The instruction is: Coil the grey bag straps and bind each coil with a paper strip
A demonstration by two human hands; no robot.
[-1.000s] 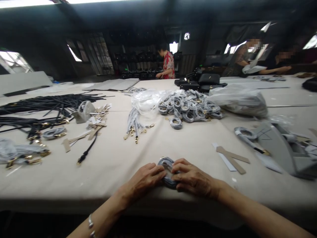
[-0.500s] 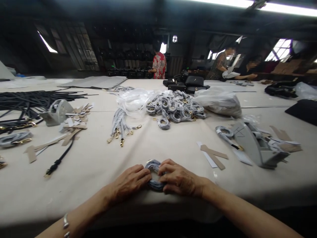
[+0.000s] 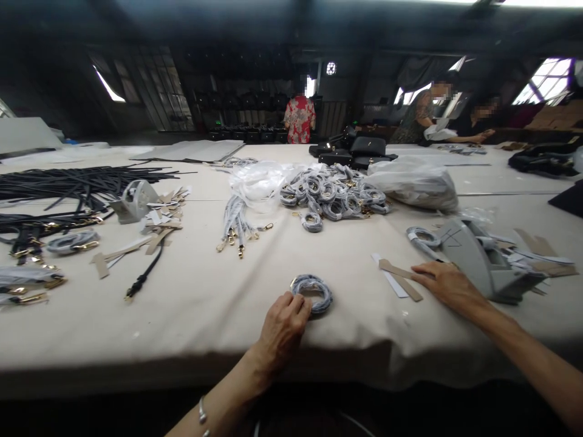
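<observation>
A grey strap coiled into a ring [image 3: 324, 291] lies near the table's front edge, a bit of gold hardware at its upper left. My left hand [image 3: 285, 321] grips the lower left of this coil, fingers pressed together. Off to the right, my right hand [image 3: 449, 285] reaches over the table with its fingers stretched out. Its fingertips rest at the end of a tan paper strip [image 3: 395, 268], which crosses another tan strip and a white strip [image 3: 390, 284]. A finished-looking coil with a white band [image 3: 421, 238] sits just beyond that hand.
A grey tape dispenser [image 3: 478, 258] stands at the right, another dispenser [image 3: 139, 200] at the left among paper scraps. Mid-table hold a heap of coiled straps [image 3: 334, 191], loose straps with gold clasps [image 3: 237, 221] and plastic bags [image 3: 410, 185]. Black straps [image 3: 82, 182] lie left. Three people stand beyond.
My right hand has left the coil and moved right to the paper strips. My left hand stays at the coil, now gripping its lower left. The view has shifted slightly.
</observation>
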